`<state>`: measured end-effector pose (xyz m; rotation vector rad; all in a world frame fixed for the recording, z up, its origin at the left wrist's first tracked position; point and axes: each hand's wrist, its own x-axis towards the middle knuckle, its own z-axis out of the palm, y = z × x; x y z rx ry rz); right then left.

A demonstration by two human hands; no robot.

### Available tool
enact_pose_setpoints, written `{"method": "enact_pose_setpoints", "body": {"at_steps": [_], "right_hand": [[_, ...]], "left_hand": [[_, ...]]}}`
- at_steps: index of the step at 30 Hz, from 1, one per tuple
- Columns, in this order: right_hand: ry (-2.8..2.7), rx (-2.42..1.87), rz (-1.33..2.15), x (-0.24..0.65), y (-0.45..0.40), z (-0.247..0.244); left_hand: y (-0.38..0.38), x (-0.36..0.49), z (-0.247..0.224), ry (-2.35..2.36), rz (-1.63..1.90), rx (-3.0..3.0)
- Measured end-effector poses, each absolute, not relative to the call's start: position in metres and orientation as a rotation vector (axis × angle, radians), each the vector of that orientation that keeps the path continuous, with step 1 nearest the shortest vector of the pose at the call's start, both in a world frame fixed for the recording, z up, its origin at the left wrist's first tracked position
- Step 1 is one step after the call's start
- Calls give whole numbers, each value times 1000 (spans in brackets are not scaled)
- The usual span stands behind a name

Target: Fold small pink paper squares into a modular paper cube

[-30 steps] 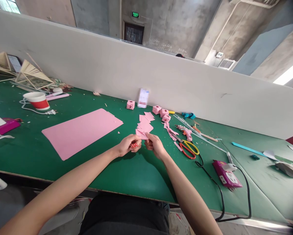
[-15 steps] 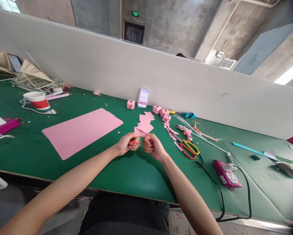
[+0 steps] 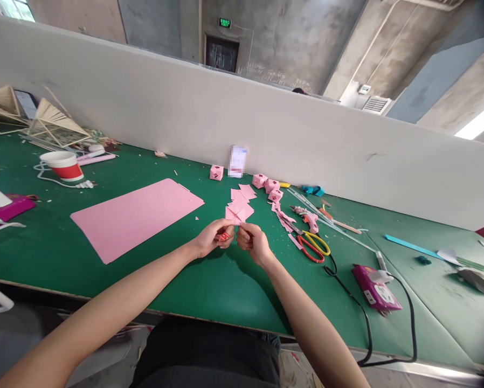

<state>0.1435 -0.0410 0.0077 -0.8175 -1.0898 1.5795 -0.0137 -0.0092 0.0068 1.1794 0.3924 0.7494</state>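
Between my hands is a small piece of folded pink paper (image 3: 234, 216), its lower edge pinched from both sides. My left hand (image 3: 213, 238) is closed on its left part, and a small red patterned thing (image 3: 225, 237) shows at the fingers. On the other side, my right hand (image 3: 251, 241) pinches the paper with thumb and curled fingers. Just beyond lie several loose pink paper pieces (image 3: 247, 191). Farther back stand folded pink paper cubes (image 3: 216, 172) with dark diamond-shaped openings. A large pink sheet (image 3: 139, 218) lies flat to the left of my hands.
Scissors (image 3: 315, 246) with red and yellow handles lie right of my hands, beside paper scraps and a pink glue gun (image 3: 310, 220). A purple power strip (image 3: 376, 288) with a black cable is farther right. A paper cup (image 3: 63, 165) stands left; a phone (image 3: 237, 161) leans on the partition.
The folded paper between my hands has turned, and its upper part now lies flatter, with crossing creases showing. Both hands stay almost in place.
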Motion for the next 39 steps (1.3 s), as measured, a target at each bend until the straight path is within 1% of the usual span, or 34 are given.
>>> {"method": "enact_pose_setpoints", "body": {"at_steps": [4,15,21,25,33,36,39], "right_hand": [[-1105,-855,1546,142,-42,7],[-1193,-892,1590,143,-40,-1],[-1220,-880,1660,146,-40,-1],[-1188,-853,1694,152,-35,-2],[-1089,-788,1868,164,-26,-4],[-1066,-781,1857,165,-27,-1],[-1056,-833,1774,164,-28,1]], "left_hand": [[-10,-14,5,413,777,1242],[-11,-10,2,625,810,1377],[-9,-12,5,512,791,1255],[-10,-15,10,424,716,1153],[-11,-20,12,292,565,981],[-11,-21,12,283,550,984],[-13,-19,13,296,554,989]]}}
